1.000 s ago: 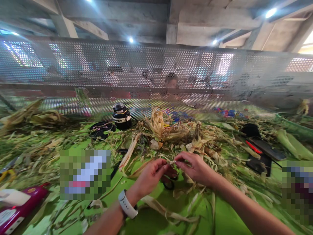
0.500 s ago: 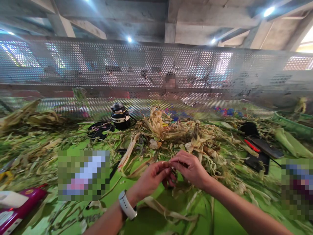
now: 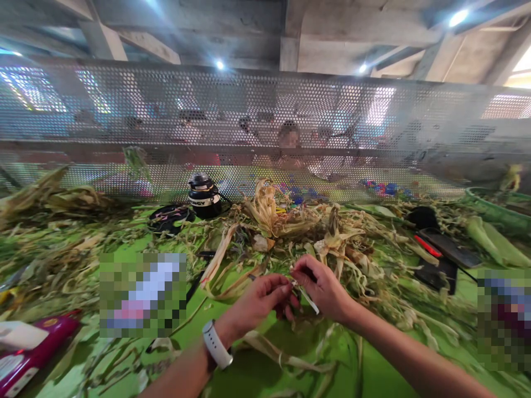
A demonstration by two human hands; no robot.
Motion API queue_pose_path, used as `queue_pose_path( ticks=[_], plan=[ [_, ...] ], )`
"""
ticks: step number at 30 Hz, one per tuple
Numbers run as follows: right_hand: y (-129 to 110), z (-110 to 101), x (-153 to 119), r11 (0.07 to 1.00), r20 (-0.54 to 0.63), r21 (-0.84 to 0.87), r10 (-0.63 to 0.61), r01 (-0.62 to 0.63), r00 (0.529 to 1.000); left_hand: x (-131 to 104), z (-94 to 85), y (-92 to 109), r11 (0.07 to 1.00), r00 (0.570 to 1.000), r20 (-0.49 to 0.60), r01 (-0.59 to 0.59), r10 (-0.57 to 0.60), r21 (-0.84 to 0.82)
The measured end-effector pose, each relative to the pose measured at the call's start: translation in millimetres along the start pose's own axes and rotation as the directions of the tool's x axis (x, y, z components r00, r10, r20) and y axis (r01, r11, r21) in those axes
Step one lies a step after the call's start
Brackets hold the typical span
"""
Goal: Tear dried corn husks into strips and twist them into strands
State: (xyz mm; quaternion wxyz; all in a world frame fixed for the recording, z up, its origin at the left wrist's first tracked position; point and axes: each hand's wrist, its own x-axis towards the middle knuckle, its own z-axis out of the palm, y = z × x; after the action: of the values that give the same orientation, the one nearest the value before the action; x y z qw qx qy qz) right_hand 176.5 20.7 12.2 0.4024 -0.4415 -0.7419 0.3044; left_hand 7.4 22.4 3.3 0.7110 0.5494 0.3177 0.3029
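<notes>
In the middle of the head view, my left hand (image 3: 271, 294) and my right hand (image 3: 319, 287) meet above the green tabletop (image 3: 257, 367). A thin pale strip of corn husk (image 3: 307, 299) runs between them, its white end slanting down below my right fingers. My left thumb and fingertips pinch it near its upper end; the lower left fingers are curled and dark in shadow. My right thumb and forefinger are closed at the same spot. A white watch (image 3: 217, 345) is strapped round my left wrist. Long dry husk strips (image 3: 286, 356) lie under my hands.
A heap of dry husks (image 3: 290, 224) lies ahead, before a perforated metal screen (image 3: 249, 127) with people behind it. Further back stands a black jar (image 3: 204, 198). A phone (image 3: 450, 247) rests at right, near a green basket (image 3: 498, 213); a magenta device (image 3: 41, 348) lies at left.
My right hand has shifted slightly right and its fingers have drawn back a little from my left fingertips. The pale strip between the hands now shows plainly.
</notes>
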Motion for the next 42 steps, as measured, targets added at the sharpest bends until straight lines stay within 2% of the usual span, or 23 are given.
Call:
queue_pose_path(
  ticks=[4, 9, 11, 14, 16, 26, 30, 35, 42],
  plan=[
    [3.4, 1.8, 1.2, 1.0, 0.009, 0.025, 0.013, -0.014, 1.0, -1.1, -2.3, 1.2, 0.999, 0.999, 0.041, 0.007, -0.008, 0.038],
    [9.5, -1.4, 2.7, 0.995, 0.107, 0.102, -0.005, -0.006, 0.994, -2.7, -7.0, 3.6, 0.996, 0.995, 0.094, 0.018, -0.026, 0.087],
    [8.4, -7.8, 2.9, 0.991, 0.197, 0.133, -0.013, -0.014, 0.98, -3.5, -8.5, 5.2, 0.994, 0.994, 0.102, 0.017, -0.028, 0.104],
    [3.2, -19.4, 3.4, 0.992, 0.379, 0.12, -0.01, -0.038, 0.925, -4.6, -10.6, 6.9, 0.992, 0.99, 0.133, 0.032, -0.048, 0.124],
    [0.6, -24.5, 4.0, 0.993, 0.434, 0.1, 0.005, -0.054, 0.901, -4.9, -12.1, 6.6, 0.99, 0.987, 0.147, 0.047, -0.067, 0.135],
    [4.0, -22.8, 5.2, 0.997, 0.457, 0.036, 0.044, -0.068, 0.888, -4.5, -12.3, 2.2, 0.983, 0.986, 0.127, 0.088, -0.109, 0.159],
    [-0.4, -23.4, 5.7, 0.974, 0.471, 0.16, 0.067, -0.16, 0.88, -5.9, -8.9, 6.7, 0.986, 0.988, 0.123, 0.072, -0.091, 0.151],
    [-2.3, -20.4, 4.8, 0.875, 0.488, 0.398, 0.054, -0.277, 0.871, -6.2, -9.6, 6.5, 0.991, 0.989, 0.133, 0.054, -0.07, 0.121],
    [3.0, -15.4, 4.1, 0.787, 0.437, 0.516, 0.096, -0.337, 0.894, -6.4, -13.3, 1.9, 0.997, 0.984, 0.169, 0.04, -0.052, 0.069]
  ],
)
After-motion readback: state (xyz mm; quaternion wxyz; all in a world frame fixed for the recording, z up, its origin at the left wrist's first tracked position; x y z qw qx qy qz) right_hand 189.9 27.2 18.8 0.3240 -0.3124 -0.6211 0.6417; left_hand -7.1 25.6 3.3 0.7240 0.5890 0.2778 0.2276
